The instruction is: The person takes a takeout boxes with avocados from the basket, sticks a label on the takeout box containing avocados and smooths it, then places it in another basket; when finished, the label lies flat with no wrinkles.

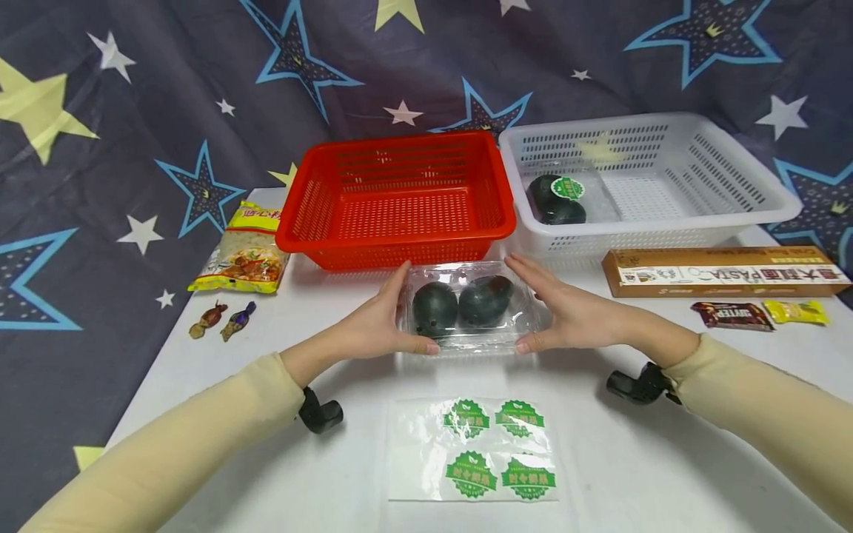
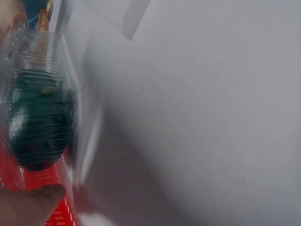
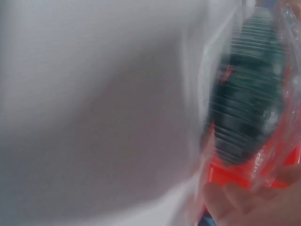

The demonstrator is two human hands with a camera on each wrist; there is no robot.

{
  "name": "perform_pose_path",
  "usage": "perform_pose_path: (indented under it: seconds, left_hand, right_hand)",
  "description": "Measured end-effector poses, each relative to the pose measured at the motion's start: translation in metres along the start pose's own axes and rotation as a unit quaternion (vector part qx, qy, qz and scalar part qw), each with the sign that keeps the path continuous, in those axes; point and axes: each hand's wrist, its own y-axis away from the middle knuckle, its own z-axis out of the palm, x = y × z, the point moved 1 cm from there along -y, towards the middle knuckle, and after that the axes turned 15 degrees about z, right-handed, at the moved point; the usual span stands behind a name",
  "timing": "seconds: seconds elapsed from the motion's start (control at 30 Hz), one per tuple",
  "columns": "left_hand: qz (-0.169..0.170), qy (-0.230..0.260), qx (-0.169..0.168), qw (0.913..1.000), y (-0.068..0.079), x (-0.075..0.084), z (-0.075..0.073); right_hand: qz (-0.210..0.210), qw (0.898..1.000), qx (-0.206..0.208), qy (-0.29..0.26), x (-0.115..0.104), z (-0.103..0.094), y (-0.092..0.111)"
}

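A clear plastic box (image 1: 476, 342) with two dark green, avocado-like fruits (image 1: 435, 308) inside is between my two hands. My left hand (image 1: 378, 320) grips its left end, thumb at the near edge and fingers at the far side. At the right end my right hand (image 1: 573, 311) holds it the same way. Through the ribbed end wall, a dark fruit (image 2: 40, 120) shows in the left wrist view; the right wrist view shows another fruit (image 3: 249, 94). Nearer me lies a sheet of green round stickers (image 1: 416, 451).
Behind stand a red basket (image 1: 396, 248) and a white basket (image 1: 666, 226), the latter holding a stickered box of dark fruits (image 1: 556, 198). On the left lie a yellow food bag (image 1: 245, 248) and wrapped candies (image 1: 238, 320). On the right are a pasta box (image 1: 723, 272) and snack bars (image 1: 733, 315).
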Motion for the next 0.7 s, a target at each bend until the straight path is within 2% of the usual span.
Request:
perform_pose_path:
  seconds: [0.33,0.6,0.7]
  left_hand:
    - [-0.006,-0.01,-0.002,0.9999,-0.0027,-0.0013,-0.0038]
    - [0.004,-0.004,-0.002,1.0,-0.0019,-0.0053,-0.0021]
    - [0.006,-0.024,-0.004,0.9997,0.0059,-0.0056,-0.0021]
  right_hand:
    - [0.007,1.0,0.0,0.0,-0.0017,-0.0006,-0.0039]
    - [0.021,1.0,-0.013,-0.015,-0.0009,-0.001,-0.0022]
    - [0.016,1.0,0.016,-0.012,-0.0051,-0.0043,0.0058]
